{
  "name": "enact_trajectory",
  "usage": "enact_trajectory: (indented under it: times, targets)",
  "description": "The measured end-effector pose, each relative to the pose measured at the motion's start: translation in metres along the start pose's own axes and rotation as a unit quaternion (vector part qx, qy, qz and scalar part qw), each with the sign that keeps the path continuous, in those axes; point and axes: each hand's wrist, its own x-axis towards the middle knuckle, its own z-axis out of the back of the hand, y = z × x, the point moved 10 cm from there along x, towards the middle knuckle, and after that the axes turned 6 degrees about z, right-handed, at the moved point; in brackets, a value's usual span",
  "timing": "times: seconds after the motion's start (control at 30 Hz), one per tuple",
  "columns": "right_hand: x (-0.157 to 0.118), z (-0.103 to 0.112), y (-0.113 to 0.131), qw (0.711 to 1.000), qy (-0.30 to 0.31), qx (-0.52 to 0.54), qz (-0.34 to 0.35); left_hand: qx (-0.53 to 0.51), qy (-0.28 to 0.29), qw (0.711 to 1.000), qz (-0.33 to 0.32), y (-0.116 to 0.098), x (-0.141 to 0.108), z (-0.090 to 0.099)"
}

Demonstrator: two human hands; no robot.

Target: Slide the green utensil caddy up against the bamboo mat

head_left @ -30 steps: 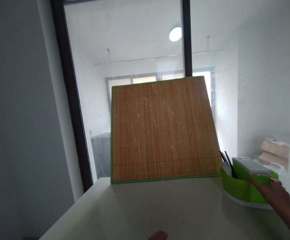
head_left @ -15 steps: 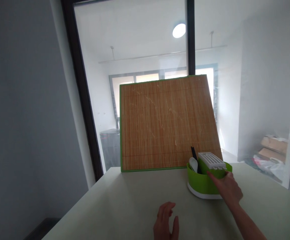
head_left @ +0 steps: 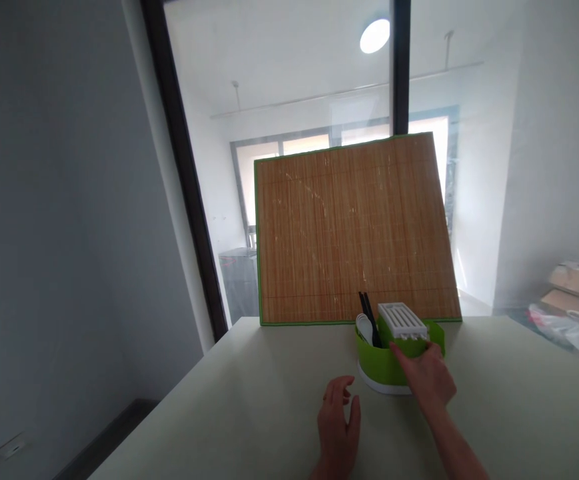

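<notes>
A green utensil holder with a white base is on the table in front of the mat. In it are white spoons, black chopsticks and a green block with a white slotted top. My right hand grips the near side of the holder at this block, thumb on the left and fingers on the right. Left of the holder and apart from it, my left hand hovers over the table with fingers curved and thumb apart, holding nothing.
A bamboo mat with green edging leans upright at the back of the pale table. Behind it is a glass partition with a dark frame. Cardboard boxes lie on the floor beyond the glass at right.
The utensil holder has shifted left along the table, away from the mat's right corner, with my right hand on it. My left hand has moved forward, and the view has tilted slightly.
</notes>
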Motion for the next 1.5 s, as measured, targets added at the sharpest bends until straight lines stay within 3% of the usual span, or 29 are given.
enact_trajectory:
  times: [0.3,0.43,0.5,0.6,0.77,0.9,1.0,1.17,1.37,1.5]
  targets:
    - [-0.002,-0.01,0.0,0.996,-0.006,0.029,0.087,-0.022,0.035,0.998,0.053,0.015,-0.004,-0.013]
    - [-0.01,0.007,-0.017,0.984,-0.053,0.056,0.158,-0.048,0.029,0.993,0.105,0.027,0.005,-0.01]
    - [-0.023,0.02,-0.024,0.967,-0.099,0.074,0.223,-0.053,0.017,0.991,0.125,0.029,0.023,-0.005]
    - [-0.047,0.021,-0.029,0.931,-0.114,0.094,0.333,-0.04,0.012,0.989,0.141,0.025,0.068,-0.006]
    - [-0.07,0.001,-0.028,0.886,-0.093,0.101,0.444,0.082,0.08,0.981,0.159,0.021,0.138,-0.042]
    - [-0.068,-0.005,-0.028,0.87,-0.098,0.104,0.472,0.144,0.179,0.958,0.173,0.031,0.157,-0.083]
    - [-0.067,-0.005,-0.028,0.864,-0.098,0.108,0.483,0.157,0.205,0.951,0.17,0.038,0.162,-0.096]
    - [-0.07,-0.008,-0.022,0.86,-0.071,0.117,0.492,0.171,0.197,0.952,0.162,0.04,0.165,-0.092]
    - [-0.071,-0.018,-0.024,0.856,-0.046,0.108,0.504,0.19,0.166,0.958,0.137,0.023,0.161,-0.079]
    - [-0.074,-0.025,-0.024,0.854,-0.026,0.093,0.512,0.212,0.17,0.958,0.088,0.01,0.156,-0.081]
